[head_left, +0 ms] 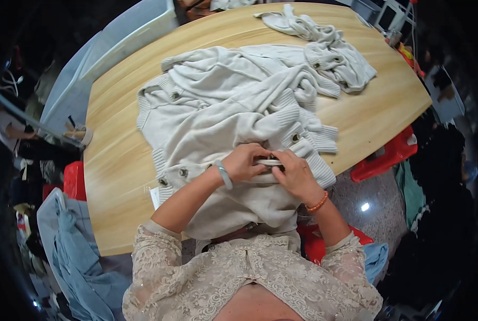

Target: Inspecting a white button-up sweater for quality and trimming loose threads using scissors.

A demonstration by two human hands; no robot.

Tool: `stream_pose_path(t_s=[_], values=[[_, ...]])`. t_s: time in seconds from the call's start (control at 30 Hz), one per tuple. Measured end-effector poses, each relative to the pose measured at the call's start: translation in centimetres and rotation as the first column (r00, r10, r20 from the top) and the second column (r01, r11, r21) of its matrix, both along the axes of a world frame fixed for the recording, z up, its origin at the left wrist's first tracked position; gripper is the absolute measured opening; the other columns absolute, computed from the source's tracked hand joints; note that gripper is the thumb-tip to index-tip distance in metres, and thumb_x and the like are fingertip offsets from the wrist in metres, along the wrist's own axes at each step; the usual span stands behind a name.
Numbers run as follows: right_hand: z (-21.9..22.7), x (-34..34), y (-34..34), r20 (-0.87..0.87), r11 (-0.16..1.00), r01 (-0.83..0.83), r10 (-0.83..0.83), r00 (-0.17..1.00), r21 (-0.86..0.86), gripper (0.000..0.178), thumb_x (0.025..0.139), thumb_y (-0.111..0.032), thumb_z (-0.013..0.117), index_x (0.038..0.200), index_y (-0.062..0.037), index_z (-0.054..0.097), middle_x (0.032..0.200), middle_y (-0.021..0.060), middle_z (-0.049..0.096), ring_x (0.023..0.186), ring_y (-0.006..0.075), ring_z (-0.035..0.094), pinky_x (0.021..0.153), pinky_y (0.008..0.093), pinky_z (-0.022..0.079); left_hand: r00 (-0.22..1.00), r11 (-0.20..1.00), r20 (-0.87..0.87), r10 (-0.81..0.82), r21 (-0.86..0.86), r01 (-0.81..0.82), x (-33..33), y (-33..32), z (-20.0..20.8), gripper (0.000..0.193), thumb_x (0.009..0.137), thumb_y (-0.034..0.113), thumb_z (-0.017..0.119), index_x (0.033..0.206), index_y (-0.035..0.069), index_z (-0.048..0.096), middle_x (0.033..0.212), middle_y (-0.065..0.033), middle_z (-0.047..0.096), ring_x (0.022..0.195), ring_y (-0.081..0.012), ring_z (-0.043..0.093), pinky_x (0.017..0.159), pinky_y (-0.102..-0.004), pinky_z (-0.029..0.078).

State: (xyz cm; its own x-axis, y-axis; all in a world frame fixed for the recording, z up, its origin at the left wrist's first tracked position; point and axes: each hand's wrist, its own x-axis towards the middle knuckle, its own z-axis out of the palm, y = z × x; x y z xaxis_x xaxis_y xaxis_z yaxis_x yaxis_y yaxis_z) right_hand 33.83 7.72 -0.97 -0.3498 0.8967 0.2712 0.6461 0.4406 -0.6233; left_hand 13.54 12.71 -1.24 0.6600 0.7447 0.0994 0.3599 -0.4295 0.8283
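Cream knitted cardigans point(212, 128) with ribbed edges and dark round buttons lie in a loose heap on the table, the nearest one hanging over its front edge toward my lap. My left hand point(245, 162), with a pale bangle at the wrist, pinches a folded edge of this cardigan. Close beside it, my right hand point(296, 172), wearing an orange bead bracelet, grips the same edge with thumb and fingers. Between the fingertips a small dark spot shows, too small to make out. One button point(295, 137) sits just above my right hand.
The wooden table point(121, 139) carries another crumpled cream knit point(335, 59) at the far right. Pale plastic bins point(126, 43) stand along its far left edge. Red stools point(386, 155) are at the right and left. Blue cloth point(73, 257) hangs in a bin at the lower left.
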Motion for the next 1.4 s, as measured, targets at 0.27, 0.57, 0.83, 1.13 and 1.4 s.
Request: stream_pose_path(t_s=[0.27, 0.57, 0.83, 1.13, 1.4], values=[[0.2, 0.2, 0.6, -0.112, 0.994, -0.082, 0.073, 0.991, -0.077, 0.027, 0.080, 0.003, 0.058, 0.106, 0.0009, 0.065, 0.094, 0.0195, 0.064, 0.086, 0.0366, 0.063, 0.077, 0.0391, 0.050, 0.989, 0.894, 0.108, 0.101, -0.446, -0.043, -0.9, -0.4, -0.7, 0.019, 0.089, 0.003, 0.062, 0.105, -0.002, 0.068, 0.083, -0.0012, 0.064, 0.074, -0.0056, 0.052, 0.065, -0.0230, 0.043], [-0.3, -0.8, 0.7, -0.264, 0.984, -0.166, 0.176, 0.948, 0.060, 0.022, 0.076, 0.003, 0.060, 0.097, -0.0010, 0.066, 0.081, 0.0146, 0.061, 0.071, 0.0310, 0.061, 0.063, 0.0361, 0.048, 0.987, 0.964, 0.105, 0.124, -0.249, -0.094, -2.7, -0.7, -1.0, 0.016, 0.086, 0.004, 0.057, 0.098, -0.002, 0.066, 0.078, -0.0022, 0.061, 0.067, -0.0079, 0.050, 0.061, -0.0253, 0.044], [0.6, 1.1, -1.0, 0.204, 0.998, -0.042, 0.050, 0.978, -0.042, 0.015, 0.083, -0.022, 0.067, 0.090, -0.0095, 0.063, 0.087, 0.0069, 0.059, 0.081, 0.0295, 0.062, 0.069, 0.0420, 0.048, 0.946, 0.965, -0.190, 0.262, 0.063, -0.254, -4.1, -1.5, 1.3, 0.021, 0.079, 0.020, 0.078, 0.083, 0.002, 0.067, 0.065, -0.0072, 0.062, 0.057, -0.0152, 0.057, 0.056, -0.0283, 0.046], [0.0, 2.7, -1.7, 0.282, 0.970, -0.047, -0.022, 0.959, 0.238, 0.009, 0.082, -0.014, 0.061, 0.088, -0.0073, 0.059, 0.085, 0.0070, 0.056, 0.086, 0.0254, 0.056, 0.074, 0.0376, 0.045, 0.997, 0.928, -0.073, 0.000, 0.372, 0.027, 3.0, -2.3, 1.9, 0.023, 0.075, -0.001, 0.066, 0.098, 0.002, 0.065, 0.101, -0.0134, 0.064, 0.089, -0.0333, 0.061, 0.080, -0.0413, 0.049], [-0.2, 3.1, -1.4, 0.304, 0.956, 0.024, -0.117, 0.945, 0.294, 0.005, 0.079, -0.010, 0.058, 0.082, -0.0065, 0.055, 0.084, 0.0097, 0.056, 0.085, 0.0280, 0.057, 0.069, 0.0403, 0.047, 0.951, 0.829, -0.182, 0.248, 0.548, -0.111, 6.4, 0.5, -0.5, 0.014, 0.079, 0.008, 0.059, 0.092, 0.007, 0.060, 0.094, -0.0133, 0.057, 0.085, -0.0347, 0.059, 0.071, -0.0439, 0.049]])
